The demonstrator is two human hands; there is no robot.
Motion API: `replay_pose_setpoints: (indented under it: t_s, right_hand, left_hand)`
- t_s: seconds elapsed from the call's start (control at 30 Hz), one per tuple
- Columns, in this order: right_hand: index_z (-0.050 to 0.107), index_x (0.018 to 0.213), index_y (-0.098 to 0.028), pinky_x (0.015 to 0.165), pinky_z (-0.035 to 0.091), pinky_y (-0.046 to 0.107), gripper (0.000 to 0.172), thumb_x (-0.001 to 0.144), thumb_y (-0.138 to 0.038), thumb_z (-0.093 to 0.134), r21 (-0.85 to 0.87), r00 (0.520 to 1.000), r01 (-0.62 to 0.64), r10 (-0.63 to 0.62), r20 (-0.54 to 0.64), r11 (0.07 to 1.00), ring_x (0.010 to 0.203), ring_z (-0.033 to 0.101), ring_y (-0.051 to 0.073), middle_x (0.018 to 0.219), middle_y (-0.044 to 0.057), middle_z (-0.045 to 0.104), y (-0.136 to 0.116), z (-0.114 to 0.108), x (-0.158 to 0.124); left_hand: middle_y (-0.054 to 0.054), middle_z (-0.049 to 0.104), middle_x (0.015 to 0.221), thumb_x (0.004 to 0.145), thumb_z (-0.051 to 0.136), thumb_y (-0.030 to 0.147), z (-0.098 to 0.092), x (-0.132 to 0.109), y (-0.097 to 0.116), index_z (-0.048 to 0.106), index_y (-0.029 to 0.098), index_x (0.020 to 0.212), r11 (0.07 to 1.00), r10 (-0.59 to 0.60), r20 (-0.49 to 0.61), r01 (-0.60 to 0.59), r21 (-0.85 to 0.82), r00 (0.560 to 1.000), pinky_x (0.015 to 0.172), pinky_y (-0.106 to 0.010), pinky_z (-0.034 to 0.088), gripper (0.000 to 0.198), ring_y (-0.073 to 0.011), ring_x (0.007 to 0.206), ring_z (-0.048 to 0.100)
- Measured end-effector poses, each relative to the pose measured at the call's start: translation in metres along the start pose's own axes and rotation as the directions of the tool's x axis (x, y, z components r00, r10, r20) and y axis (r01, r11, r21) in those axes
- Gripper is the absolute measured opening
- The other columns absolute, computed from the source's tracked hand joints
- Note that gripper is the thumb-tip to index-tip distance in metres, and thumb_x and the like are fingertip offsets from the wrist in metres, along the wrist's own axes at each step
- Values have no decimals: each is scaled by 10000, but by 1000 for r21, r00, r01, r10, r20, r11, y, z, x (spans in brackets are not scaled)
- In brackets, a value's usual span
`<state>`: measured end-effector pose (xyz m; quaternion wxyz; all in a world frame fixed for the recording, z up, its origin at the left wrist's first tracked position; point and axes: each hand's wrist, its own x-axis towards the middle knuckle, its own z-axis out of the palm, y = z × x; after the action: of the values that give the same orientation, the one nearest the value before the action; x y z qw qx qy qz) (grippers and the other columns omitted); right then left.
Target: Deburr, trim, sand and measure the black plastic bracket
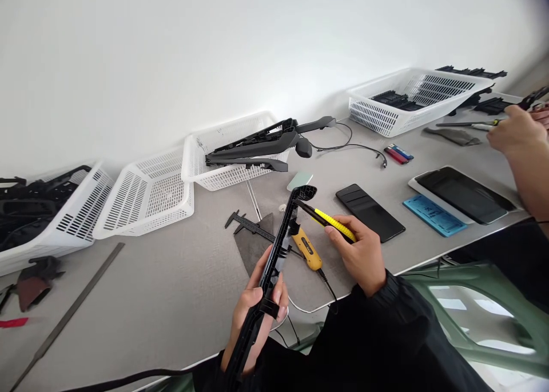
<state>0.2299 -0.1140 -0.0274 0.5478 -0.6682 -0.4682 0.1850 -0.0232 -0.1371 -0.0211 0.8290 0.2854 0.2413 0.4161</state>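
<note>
My left hand (254, 309) is wrapped around a long black plastic trim part (268, 278), which it holds up at a slant over the table's front edge. The part's curved, ribbed end (305, 193) points away from me. In my right hand (362, 255) is a slim tool with a ribbed yellow handle (334, 223) and a dark, narrow front. Its tip meets or lies just in front of the trim part near the curved end; actual contact cannot be made out. Behind the part lie a yellow corded hand tool (309, 254) and a black caliper (253, 226) on a grey cloth (246, 252).
White baskets (148, 195) line the wall, several holding black plastic parts (257, 146). A flat file (81, 298) lies left. Rightward are a black phone (371, 212), a blue-screened device (435, 215) and lighters (398, 154). Another person's hand (521, 130) works at far right.
</note>
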Motion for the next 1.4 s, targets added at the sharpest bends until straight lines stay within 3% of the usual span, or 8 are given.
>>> replay_pose_setpoints:
  t_s: [0.37,0.53,0.63,0.8,1.0,1.17,1.33,1.4]
  right_hand:
    - [794,998,-205,796,609,379,333,908,-522,744,5,999,-34,34,-19,999,853,735,271,948,80,811,3,2,0]
    - [779,997,-207,758,600,356,301,915,-495,746,15,999,3,-3,-44,1000,812,733,259,914,69,803,-1,-4,-1]
    - [784,983,-224,710,595,320,246,941,-464,753,59,983,64,-74,168,996,788,743,247,907,58,809,-17,-18,-17]
    - [819,1051,-256,735,619,269,190,981,-424,763,85,808,93,-125,576,992,793,781,218,924,49,824,-48,-46,-68]
    - [811,1060,-266,730,639,232,162,1011,-399,732,127,804,60,-124,582,990,785,796,201,926,44,828,-58,-42,-108]
    - [802,1061,-275,775,634,209,123,1020,-369,733,75,888,100,-123,443,992,838,811,185,966,29,836,-58,-32,-107]
    - [801,1057,-270,742,621,200,106,995,-330,739,148,790,133,-196,581,980,765,788,161,907,6,821,-64,-32,-101]
    - [805,1064,-278,742,617,197,118,1001,-346,732,89,833,112,-142,534,990,785,795,159,935,1,828,-61,-33,-97]
  left_hand:
    - [4,577,810,949,723,502,-3,3,-2,531,282,1638,1000,19,62,-19,-8,998,544,-248,400,748,-125,610,530]
    - [-5,613,845,987,703,516,2,2,-2,468,264,1672,1000,9,-46,-8,15,999,581,-251,427,767,-120,621,542]
    - [-15,638,941,1032,674,534,8,2,0,430,306,1685,1000,-2,-165,3,7,986,572,-233,399,733,-89,600,517]
    - [-18,641,969,1042,685,527,15,6,5,475,291,1650,999,-14,-265,3,-44,964,563,-214,372,686,-54,554,423]
    - [-19,652,955,996,736,561,13,12,3,471,297,1645,999,-8,-243,-1,-40,970,531,-211,339,750,-59,528,412]
    - [-29,657,980,1026,698,560,10,11,1,518,288,1614,998,-1,-246,-15,-62,969,555,-213,383,672,-69,571,459]
    - [-36,684,980,1000,737,551,9,10,1,487,294,1639,998,-5,-245,-10,-62,970,545,-206,396,732,-72,566,485]
    - [-43,692,992,1014,724,538,8,10,1,474,301,1651,999,-11,-266,-3,-51,964,542,-204,404,724,-79,582,504]
